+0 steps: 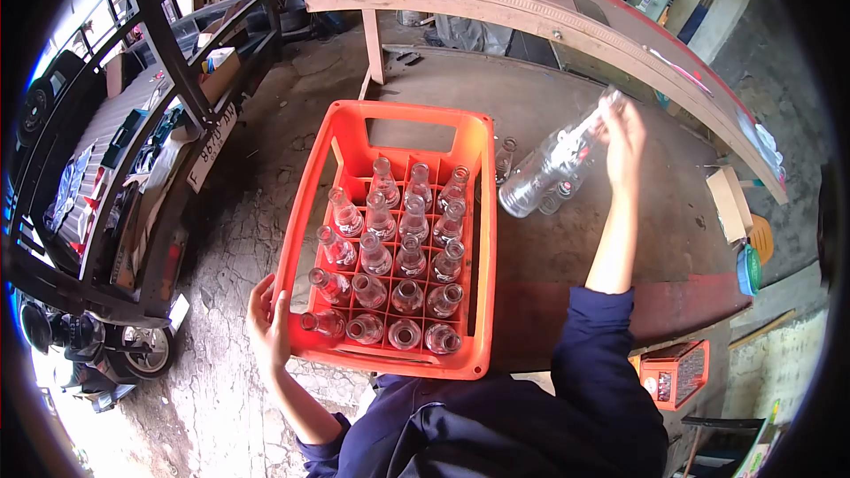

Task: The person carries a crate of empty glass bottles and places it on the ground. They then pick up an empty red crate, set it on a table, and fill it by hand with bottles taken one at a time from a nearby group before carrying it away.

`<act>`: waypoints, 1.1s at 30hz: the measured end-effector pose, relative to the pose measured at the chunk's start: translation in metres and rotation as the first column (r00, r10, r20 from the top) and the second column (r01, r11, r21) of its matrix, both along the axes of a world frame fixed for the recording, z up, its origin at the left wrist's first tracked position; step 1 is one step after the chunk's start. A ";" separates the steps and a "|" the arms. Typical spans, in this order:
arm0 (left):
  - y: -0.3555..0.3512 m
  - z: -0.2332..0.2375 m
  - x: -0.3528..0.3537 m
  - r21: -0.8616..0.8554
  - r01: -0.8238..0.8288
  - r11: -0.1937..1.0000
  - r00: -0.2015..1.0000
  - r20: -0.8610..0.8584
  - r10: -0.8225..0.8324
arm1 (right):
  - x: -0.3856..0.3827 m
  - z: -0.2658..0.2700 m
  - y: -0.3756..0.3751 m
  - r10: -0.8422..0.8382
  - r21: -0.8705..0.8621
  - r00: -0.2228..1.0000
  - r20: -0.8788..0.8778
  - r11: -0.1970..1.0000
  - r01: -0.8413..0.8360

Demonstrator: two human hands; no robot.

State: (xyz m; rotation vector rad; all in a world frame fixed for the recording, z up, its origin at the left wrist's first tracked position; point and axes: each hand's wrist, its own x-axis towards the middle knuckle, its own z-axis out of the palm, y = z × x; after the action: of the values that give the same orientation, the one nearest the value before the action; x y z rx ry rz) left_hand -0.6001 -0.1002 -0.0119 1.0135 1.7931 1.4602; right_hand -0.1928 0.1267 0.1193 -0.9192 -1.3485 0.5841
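Note:
My right hand (623, 137) is closed round the neck of a clear glass bottle (542, 175), held tilted with its base toward the crate, right of the crate's far corner. Several more glass bottles, one of them (505, 158) plainly visible, stand on the tabletop close behind and beside it. Against the near left side of the red plastic crate (485, 301) is my left hand (268, 323), its fingers and thumb at the outer wall. Rows of upright, uncapped glass bottles (375, 255) fill most of the crate's compartments.
The crate rests by the left end of a low worn table (646, 239). A long wooden beam (496, 13) runs across its far side. At lower right sits another red crate (675, 376) holding bottles. A metal-framed truck bed (115, 150) and a motorcycle (97, 350) stand left.

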 end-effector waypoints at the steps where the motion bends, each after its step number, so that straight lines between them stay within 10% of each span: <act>1: -0.001 0.001 0.000 -0.020 -0.009 1.000 1.000 0.029 0.009 | -0.007 0.014 0.001 0.024 0.027 1.000 -0.017 0.999 -0.023; 9: -0.002 0.004 0.003 -0.019 -0.037 0.999 0.999 0.024 0.037 | -0.108 0.037 0.038 0.177 -0.017 0.984 -0.027 0.984 -0.177; 17: -0.001 0.010 0.005 0.024 -0.023 0.999 1.000 -0.005 0.023 | -0.222 -0.009 0.046 0.250 0.097 0.913 0.322 0.951 -0.295; 33: -0.001 0.012 0.005 0.006 -0.021 1.000 0.999 -0.040 0.022 | -0.254 -0.106 0.050 0.448 -0.204 0.692 0.566 0.890 -0.409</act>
State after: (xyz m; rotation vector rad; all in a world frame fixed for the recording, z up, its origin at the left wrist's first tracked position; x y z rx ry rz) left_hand -0.5951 -0.1014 -0.0002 1.0359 1.8343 1.4684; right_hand -0.4464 0.1769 0.0131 -0.8725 -2.1799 0.7238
